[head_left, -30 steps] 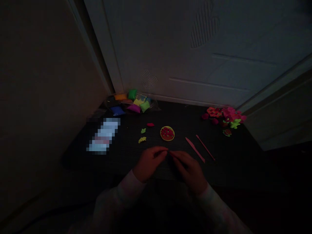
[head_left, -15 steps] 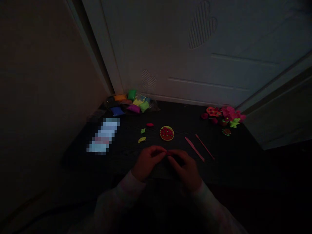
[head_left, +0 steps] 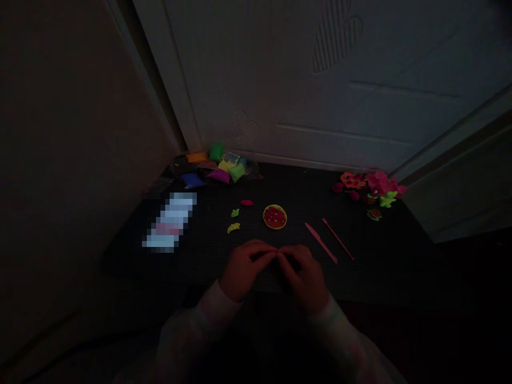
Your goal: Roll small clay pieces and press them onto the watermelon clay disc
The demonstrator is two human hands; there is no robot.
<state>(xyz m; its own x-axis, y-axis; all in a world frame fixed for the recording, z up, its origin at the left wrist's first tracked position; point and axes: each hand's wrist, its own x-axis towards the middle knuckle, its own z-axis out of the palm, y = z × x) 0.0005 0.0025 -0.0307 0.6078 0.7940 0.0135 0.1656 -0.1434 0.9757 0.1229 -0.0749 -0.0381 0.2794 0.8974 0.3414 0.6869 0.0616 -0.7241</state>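
Observation:
My left hand point(head_left: 243, 268) and my right hand point(head_left: 306, 276) meet fingertip to fingertip just above the dark table's front part. Both are closed in a pinch, and whatever lies between the tips is too small and dark to name. Beyond them sits a round clay pizza point(head_left: 274, 217) with a yellow rim, red top and small green dots. To its left lie a red clay piece point(head_left: 247, 203), a small green clay piece point(head_left: 235, 213) and a yellow crescent-shaped piece point(head_left: 233, 228). Right of my hands rest a pink plastic knife point(head_left: 321, 244) and a thin pink stick tool point(head_left: 338, 239).
A clear bag of several coloured clay packets point(head_left: 220, 166) lies at the back left. In front of it is a pixelated bright rectangle point(head_left: 172, 221). Colourful clay flowers point(head_left: 378, 185) stand at the back right, near a white door point(head_left: 296, 96). The light is dim.
My right hand has shifted slightly left, bringing both hands' fingertips together. The small reddish bit glimpsed between them earlier is now hidden. Things on the table have stayed put.

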